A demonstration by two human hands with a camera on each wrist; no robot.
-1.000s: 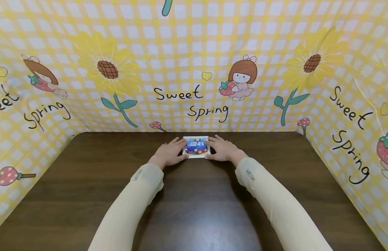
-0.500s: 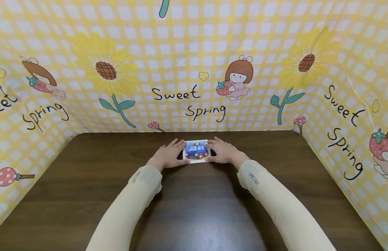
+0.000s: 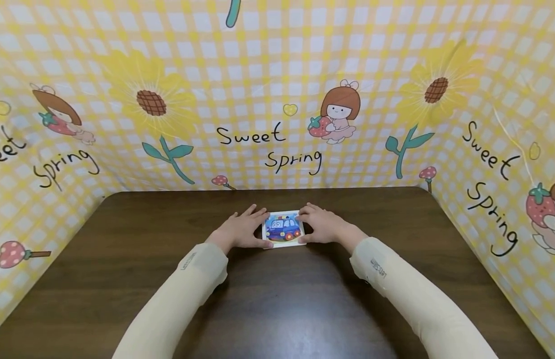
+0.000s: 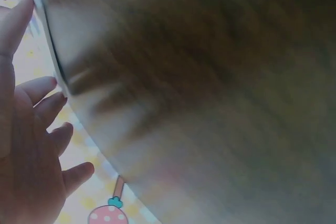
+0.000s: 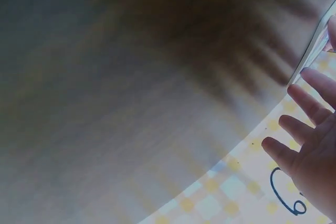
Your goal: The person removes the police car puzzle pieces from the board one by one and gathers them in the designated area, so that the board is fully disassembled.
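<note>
A small, flat, white-bordered car picture (image 3: 283,230) lies on the table, showing a blue cartoon car. My left hand (image 3: 243,230) holds its left side, thumb at the near corner and index fingertip at the far corner. On the opposite side, my right hand (image 3: 323,225) grips it in the same way. The left wrist view has the thumb (image 4: 18,19) against the picture's thin edge, with the other fingers spread. In the right wrist view, fingertips (image 5: 307,73) meet the edge; most of the picture is out of frame there.
The dark brown wooden table (image 3: 277,294) stretches out on both sides and towards me. A yellow checked cloth (image 3: 250,65) with flowers, figures and lettering rises behind the table and along both sides.
Both hands have drawn the picture towards me, away from the table's far edge. It looks slightly larger, and the hands keep their hold on its two sides.
</note>
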